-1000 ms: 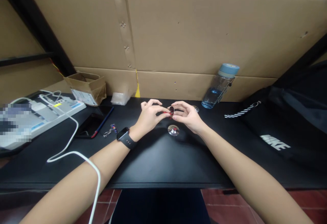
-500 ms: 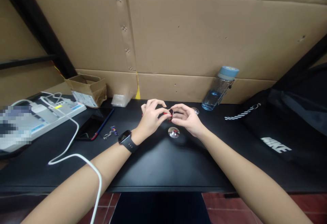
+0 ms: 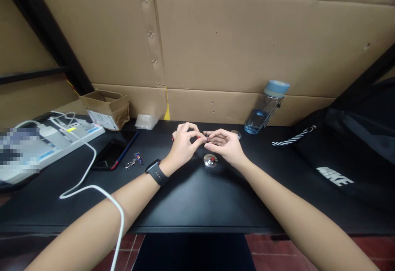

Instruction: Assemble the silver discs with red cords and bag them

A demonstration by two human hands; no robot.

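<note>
Centrally, pinched edge-on between left hand (image 3: 187, 139) and right hand (image 3: 226, 146), both curled in: thin disc (image 3: 206, 138); nearer, domed metal disc (image 3: 210, 161).

My smartwatch (image 3: 157, 172) is black, like the tabletop (image 3: 197, 205) and the Nike bag (image 3: 305, 168) with its white lettering (image 3: 335, 176) and black-and-white striped strap (image 3: 290, 141). The small piece (image 3: 200, 136) I hold shows red, and the near disc (image 3: 210, 161) is silver with a touch of red. The clear bottle (image 3: 258, 115) has a blue cap (image 3: 277, 86), the cable (image 3: 89, 187) is white, the phone (image 3: 112, 151) black, edged blue and red, the cardboard wall (image 3: 234, 48) tan.
</note>
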